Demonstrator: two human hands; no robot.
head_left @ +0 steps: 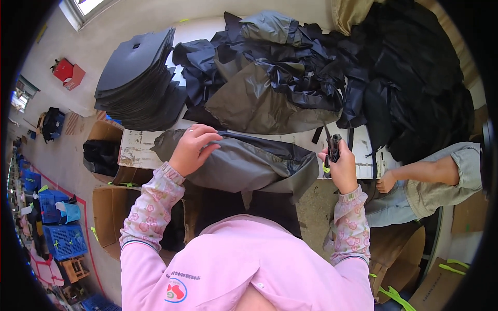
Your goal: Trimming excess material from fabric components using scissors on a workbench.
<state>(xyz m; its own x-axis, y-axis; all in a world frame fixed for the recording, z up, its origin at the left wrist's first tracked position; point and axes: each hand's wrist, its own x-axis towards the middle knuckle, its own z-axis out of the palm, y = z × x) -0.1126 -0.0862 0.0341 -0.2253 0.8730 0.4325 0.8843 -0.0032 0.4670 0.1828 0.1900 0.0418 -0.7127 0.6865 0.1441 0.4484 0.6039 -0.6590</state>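
On the white table (136,147), left of the grey bag (244,163), sits a stack of black cut panels (137,83). My left hand (192,147) presses down, fingers curled, on the bag's left end at the table's near edge. My right hand (342,166) is closed around small black snips (332,147) at the bag's right end. Beyond the bag, a heap of dark bags (280,67) seemingly waits; I judge much work remains

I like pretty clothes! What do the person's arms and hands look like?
Both arms wear pale pink sleeve covers with small pink flowers and gathered, stretchy cuffs, over a plain pink top. The left hand and right hand are bare, with no gloves.
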